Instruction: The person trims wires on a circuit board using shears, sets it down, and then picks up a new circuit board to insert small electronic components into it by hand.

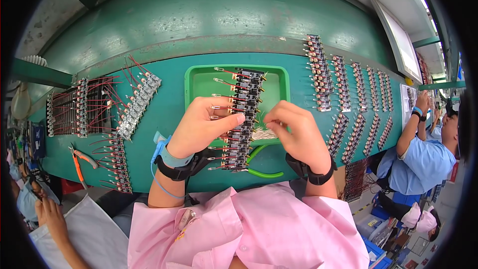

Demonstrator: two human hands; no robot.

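My left hand (pixel 199 125) grips a long strip of joined black circuit boards (pixel 245 94), thumb across its face. Small clear-tipped parts on red wires stick out along the strip's left edge. At its right edge, my right hand (pixel 300 132) has thumb and forefinger drawn together; whatever may be between them is too small to make out. Beneath the strip lies a green tray (pixel 285 82) with a heap of thin, pale wire pieces (pixel 264 133). Green-handled pliers (pixel 265 174) rest at the tray's near side, partly covered by the strip.
Orange-handled pliers (pixel 79 163) lie on the green table at left, beside several wired board strips (pixel 139 104). More strips (pixel 318 72) stand in rows at right. A co-worker in a blue shirt (pixel 420 167) sits at far right; another person's hand (pixel 50 219) shows at lower left.
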